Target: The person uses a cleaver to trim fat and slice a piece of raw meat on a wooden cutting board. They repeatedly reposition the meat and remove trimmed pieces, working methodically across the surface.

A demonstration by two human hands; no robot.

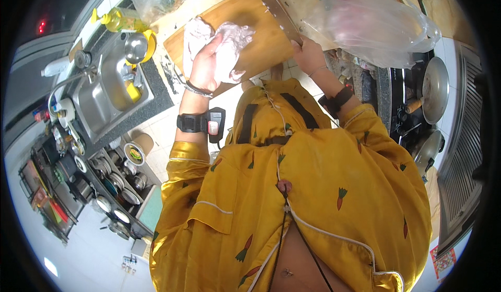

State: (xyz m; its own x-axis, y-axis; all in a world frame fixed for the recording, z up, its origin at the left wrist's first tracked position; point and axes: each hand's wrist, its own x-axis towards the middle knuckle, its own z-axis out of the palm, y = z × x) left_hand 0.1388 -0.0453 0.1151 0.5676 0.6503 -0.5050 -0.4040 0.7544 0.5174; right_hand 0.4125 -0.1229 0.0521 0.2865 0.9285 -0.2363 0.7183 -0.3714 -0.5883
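My left hand (pixel 207 63) grips a crumpled, pale pinkish-white cloth (pixel 231 47) over the left part of a wooden cutting board (pixel 250 22). Folds of the cloth hang out on both sides of my thumb. At the board's right edge, my right hand (pixel 309 55) is closed around the handle end of a cleaver (pixel 278 16). Its broad blade lies along that edge, pointing away from me, with small white bits on it. The handle itself is mostly hidden by my fingers.
A steel double sink (pixel 94 108) is at left, with a yellow-pump soap bottle (pixel 121 20) behind it. A filled translucent plastic bag (pixel 372 26) sits right of the board. Farther right, a wok (pixel 435 90) stands on the stove. An open dish drawer (pixel 121 178) juts out lower left.
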